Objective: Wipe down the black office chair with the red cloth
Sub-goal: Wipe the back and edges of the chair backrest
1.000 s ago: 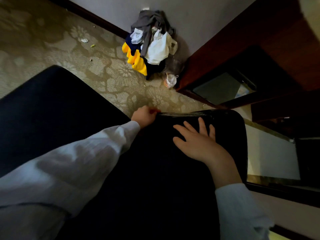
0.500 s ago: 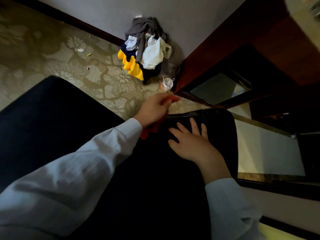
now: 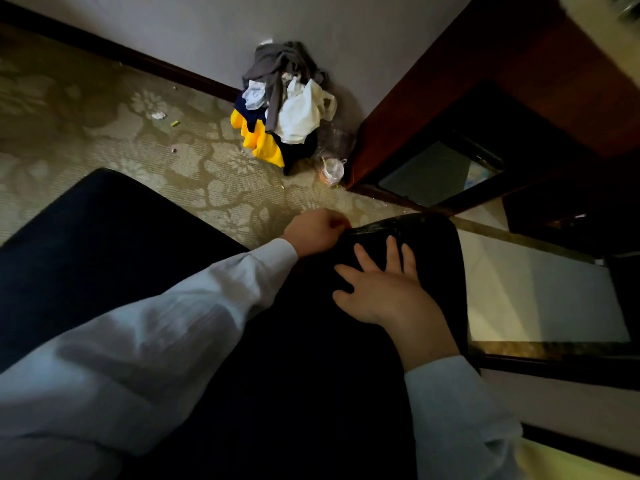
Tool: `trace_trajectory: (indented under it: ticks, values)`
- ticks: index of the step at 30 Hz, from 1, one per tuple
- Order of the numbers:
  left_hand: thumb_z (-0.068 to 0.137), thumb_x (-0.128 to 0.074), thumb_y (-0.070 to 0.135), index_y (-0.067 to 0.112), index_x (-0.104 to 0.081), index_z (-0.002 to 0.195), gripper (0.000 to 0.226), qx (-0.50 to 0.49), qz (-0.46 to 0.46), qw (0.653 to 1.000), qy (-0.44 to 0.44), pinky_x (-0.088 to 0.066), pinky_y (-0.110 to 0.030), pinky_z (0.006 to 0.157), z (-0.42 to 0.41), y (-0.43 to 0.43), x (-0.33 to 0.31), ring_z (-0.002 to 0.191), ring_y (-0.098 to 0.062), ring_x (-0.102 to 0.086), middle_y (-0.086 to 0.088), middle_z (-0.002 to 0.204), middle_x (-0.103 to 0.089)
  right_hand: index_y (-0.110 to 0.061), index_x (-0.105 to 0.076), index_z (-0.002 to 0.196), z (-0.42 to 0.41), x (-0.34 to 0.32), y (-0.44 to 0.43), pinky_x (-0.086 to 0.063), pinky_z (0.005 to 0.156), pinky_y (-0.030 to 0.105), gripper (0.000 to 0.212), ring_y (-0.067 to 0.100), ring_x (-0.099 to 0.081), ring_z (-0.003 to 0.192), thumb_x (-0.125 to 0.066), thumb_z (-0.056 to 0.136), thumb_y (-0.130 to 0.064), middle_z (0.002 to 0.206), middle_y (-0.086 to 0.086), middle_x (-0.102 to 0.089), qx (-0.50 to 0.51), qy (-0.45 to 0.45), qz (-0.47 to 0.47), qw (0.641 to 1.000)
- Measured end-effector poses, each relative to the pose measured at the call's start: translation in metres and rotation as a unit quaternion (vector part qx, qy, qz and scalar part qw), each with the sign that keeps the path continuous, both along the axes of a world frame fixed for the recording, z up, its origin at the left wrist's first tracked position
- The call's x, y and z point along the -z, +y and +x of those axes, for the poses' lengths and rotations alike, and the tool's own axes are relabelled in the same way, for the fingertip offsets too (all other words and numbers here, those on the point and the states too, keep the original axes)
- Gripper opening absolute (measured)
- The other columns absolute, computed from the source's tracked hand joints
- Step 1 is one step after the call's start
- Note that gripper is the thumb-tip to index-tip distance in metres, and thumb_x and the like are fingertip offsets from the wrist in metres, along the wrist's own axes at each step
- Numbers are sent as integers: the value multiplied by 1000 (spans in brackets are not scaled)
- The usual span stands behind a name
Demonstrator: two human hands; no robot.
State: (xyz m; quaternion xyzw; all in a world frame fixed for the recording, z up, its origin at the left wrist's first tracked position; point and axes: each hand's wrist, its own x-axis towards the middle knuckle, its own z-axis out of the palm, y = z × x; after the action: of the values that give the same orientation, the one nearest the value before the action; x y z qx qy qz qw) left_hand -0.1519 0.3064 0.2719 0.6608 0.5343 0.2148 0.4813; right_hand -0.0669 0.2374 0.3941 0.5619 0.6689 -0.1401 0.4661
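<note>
Chair [image 3: 311, 358] fills the lower middle of the head view. Its glossy upper rim [image 3: 394, 223] runs left to right, far side from the body, with carpet [image 3: 207, 188] beyond it. Left hand [image 3: 313, 230] sits at the left end of that rim, fingers curled into a fist round the cloth [image 3: 341, 224]. Only a sliver of red shows at the fingertips, the rest is hidden in the hand. Right hand [image 3: 381, 285] lies flat on the black surface just below the rim, fingers straight and spread, holding nothing; reads as bracing the chair. Key relation: the unwiped length of rim extends rightward from the left hand, so the cloth hand is the nearer one and the likely stroke is along the rim, passing above the right fingertips. Versus 0.5 s ago: left hand has drawn back leftward to the rim's corner and far less red is visible; right hand is essentially unmoved.
</note>
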Motion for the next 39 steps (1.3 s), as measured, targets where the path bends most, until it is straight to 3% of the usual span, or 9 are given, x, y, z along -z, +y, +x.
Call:
trace_trajectory:
  ticks: [7,12,15,18,22,28,31,35,39]
  values:
    - [97,-47,20,22,-57,129,33,35,80,995,-38,-38,-29,102,10,-3,-26,122,-16,-51,0,132,-57,-38,-14,148,-2,-2,-2,21,109,54,56,43,31,134,-31,96,-46,157,2,17,-27,-24,-19,999]
    - [96,-48,18,18,-57,128,34,60,175,972,-144,-38,-27,102,7,-13,-30,121,-14,-51,0,130,-57,-37,-13,148,-3,-3,-3,23,109,53,58,43,31,134,-32,95,-50,157,5,16,-30,-30,-22,999]
    - [94,-44,24,24,-57,128,37,78,248,960,-101,-42,-25,93,5,-17,-20,119,-14,-53,1,131,-56,-38,-11,148,-3,-3,-3,23,109,52,58,43,31,134,-32,95,-51,157,4,16,-27,-30,-21,999]
    - [95,-44,28,25,-56,130,38,74,241,963,-98,-48,-32,93,-1,-19,-2,116,-14,-56,2,128,-58,-40,-7,148,-4,-3,-4,22,109,53,60,43,32,133,-33,95,-50,156,1,21,-26,-37,-28,999]
    - [92,-34,44,34,-51,133,45,57,200,978,-25,-51,-36,86,-20,-26,32,111,-17,-59,4,128,-58,-39,-5,148,-4,-4,-5,23,108,53,61,43,32,134,-33,95,-51,156,0,22,-23,-34,-28,999]
    - [97,-46,30,33,-50,133,37,53,80,987,132,-44,-36,92,-55,-30,69,116,-27,-54,-2,132,-53,-38,-8,148,-4,-6,-4,21,109,52,59,43,32,134,-32,96,-51,156,0,21,-16,-19,-32,999]
    - [93,-48,35,26,-56,127,36,-40,59,997,32,-45,-38,94,-52,-33,67,112,-27,-56,-4,125,-58,-37,-9,148,-4,-6,-4,22,108,52,58,43,32,134,-32,96,-51,156,0,20,-17,-13,-25,999]
    - [91,-53,21,20,-61,119,29,-52,142,982,-112,-41,-26,94,-26,-27,37,107,-18,-57,-2,115,-60,-38,-8,148,-5,-5,-4,21,109,52,59,43,31,134,-31,96,-52,156,1,20,-17,-22,-24,999]
    - [92,-53,18,22,-66,115,26,-4,179,978,-102,-46,-31,90,-5,-20,16,102,-18,-59,-2,110,-60,-39,-6,148,-6,-2,-4,21,110,52,59,43,31,134,-29,95,-53,156,0,20,-18,-36,-24,999]
